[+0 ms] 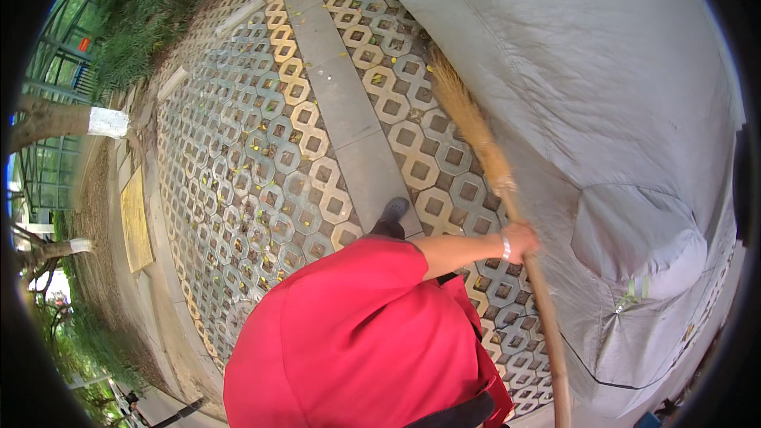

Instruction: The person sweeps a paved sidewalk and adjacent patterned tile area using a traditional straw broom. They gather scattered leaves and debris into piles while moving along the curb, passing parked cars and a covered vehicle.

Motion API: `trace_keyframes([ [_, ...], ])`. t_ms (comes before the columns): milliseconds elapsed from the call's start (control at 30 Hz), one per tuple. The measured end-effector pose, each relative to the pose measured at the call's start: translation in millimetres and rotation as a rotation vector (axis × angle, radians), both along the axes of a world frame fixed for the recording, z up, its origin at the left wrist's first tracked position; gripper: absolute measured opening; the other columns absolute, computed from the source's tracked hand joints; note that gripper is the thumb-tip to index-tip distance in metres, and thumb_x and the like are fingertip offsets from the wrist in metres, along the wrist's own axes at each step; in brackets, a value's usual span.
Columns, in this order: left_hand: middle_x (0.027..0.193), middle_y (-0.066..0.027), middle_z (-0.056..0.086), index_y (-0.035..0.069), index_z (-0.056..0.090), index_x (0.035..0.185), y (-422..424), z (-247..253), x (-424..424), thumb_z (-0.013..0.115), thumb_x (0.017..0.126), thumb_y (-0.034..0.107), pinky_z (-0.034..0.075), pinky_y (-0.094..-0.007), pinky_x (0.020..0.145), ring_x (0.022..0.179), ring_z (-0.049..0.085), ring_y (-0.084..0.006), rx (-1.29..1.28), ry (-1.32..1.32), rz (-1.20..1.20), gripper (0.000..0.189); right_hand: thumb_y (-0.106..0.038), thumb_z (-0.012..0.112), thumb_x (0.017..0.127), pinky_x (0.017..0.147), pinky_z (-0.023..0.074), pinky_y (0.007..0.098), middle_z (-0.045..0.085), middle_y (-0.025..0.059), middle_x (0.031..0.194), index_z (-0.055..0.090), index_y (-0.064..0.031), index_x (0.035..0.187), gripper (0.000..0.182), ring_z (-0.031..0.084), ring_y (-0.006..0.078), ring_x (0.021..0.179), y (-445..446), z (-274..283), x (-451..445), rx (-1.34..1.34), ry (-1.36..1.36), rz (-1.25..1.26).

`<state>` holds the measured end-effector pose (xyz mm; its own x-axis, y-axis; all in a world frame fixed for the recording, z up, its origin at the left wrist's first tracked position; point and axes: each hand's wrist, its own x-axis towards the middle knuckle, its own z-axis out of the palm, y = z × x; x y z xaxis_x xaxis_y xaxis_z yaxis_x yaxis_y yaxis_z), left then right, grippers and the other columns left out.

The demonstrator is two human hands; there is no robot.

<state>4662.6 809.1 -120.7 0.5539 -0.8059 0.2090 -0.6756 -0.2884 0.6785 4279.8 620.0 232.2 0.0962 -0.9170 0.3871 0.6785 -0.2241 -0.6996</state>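
My left hand (521,241), with a pale band at the wrist, grips the wooden handle (550,333) of a straw broom. The arm reaches across from a red sleeve. Away from me, the broom's straw bristles (467,110) lie along the lower edge of a grey vehicle cover (600,89), over perforated grass pavers (410,154). Whether the bristles press on the cover cannot be made out. The handle runs out at the bottom of the view. My right hand is out of view. One dark clog (395,209) shows on a grey paving strip (365,160).
The covered vehicle fills the right side, its mirror-like bulge (639,235) close to my hand. Yellow and green leaves (255,147) are scattered over the pavers. Concrete wheel stops (239,16), a white-banded tree trunk (108,122) and a yellow board (137,223) are at the left.
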Motion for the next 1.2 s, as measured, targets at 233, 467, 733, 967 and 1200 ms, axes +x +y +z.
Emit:
trace_keyframes([
  [233, 0.073, -0.0095, 0.060, 0.016, 0.062, 0.069, 251, -68, 32, 0.068, 0.054, 0.023, 0.046, -0.0429, 0.077, 0.083, 0.059, -0.0311, 0.627, 0.169, -0.019, 0.018, -0.024, 0.052, 0.085, 0.045, 0.0298, 0.0240, 0.031, -0.0031, 0.048, 0.034, -0.0156, 0.055, 0.036, 0.029, 0.0101, 0.042, 111, -104, 96, 0.429, 0.277, 0.144],
  [467, 0.061, -0.0100, 0.057, 0.013, 0.058, 0.061, 232, 20, 63, 0.068, 0.049, 0.023, 0.046, -0.0432, 0.067, 0.067, 0.058, -0.0344, 0.557, 0.098, -0.226, 0.019, -0.022, 0.045, 0.089, 0.040, 0.0301, 0.0233, 0.029, -0.0034, 0.046, 0.033, -0.0162, 0.055, 0.037, 0.030, 0.0098, 0.039, 99, -67, 42, 0.571, -0.552, 0.065],
  [733, 0.078, -0.0062, 0.058, 0.010, 0.060, 0.072, 125, -14, 130, 0.069, 0.051, 0.015, 0.045, -0.0397, 0.078, 0.090, 0.054, -0.0280, 0.079, 0.027, -0.059, 0.023, -0.023, 0.047, 0.087, 0.041, 0.0296, 0.0234, 0.028, -0.0039, 0.047, 0.033, -0.0164, 0.055, 0.036, 0.030, 0.0102, 0.041, 156, -56, 101, 0.168, -0.009, -0.038],
  [967, 0.085, -0.0105, 0.062, 0.011, 0.064, 0.073, 322, -80, 186, 0.072, 0.053, 0.028, 0.048, -0.0415, 0.076, 0.091, 0.057, -0.0312, 0.659, 0.012, 0.005, 0.027, -0.013, 0.046, 0.092, 0.045, 0.0254, 0.0231, 0.025, -0.0019, 0.051, 0.025, -0.0157, 0.058, 0.040, 0.027, 0.0091, 0.046, 234, -153, 202, 0.600, 0.116, 0.104],
  [1200, 0.069, -0.0087, 0.058, 0.012, 0.061, 0.063, 232, 7, 169, 0.070, 0.049, 0.027, 0.047, -0.0419, 0.070, 0.078, 0.058, -0.0301, 0.481, -0.104, -0.281, 0.023, -0.024, 0.043, 0.087, 0.047, 0.0295, 0.0241, 0.028, -0.0043, 0.048, 0.028, -0.0175, 0.054, 0.037, 0.030, 0.0105, 0.044, 188, -94, 122, 0.529, -0.131, -0.019],
])
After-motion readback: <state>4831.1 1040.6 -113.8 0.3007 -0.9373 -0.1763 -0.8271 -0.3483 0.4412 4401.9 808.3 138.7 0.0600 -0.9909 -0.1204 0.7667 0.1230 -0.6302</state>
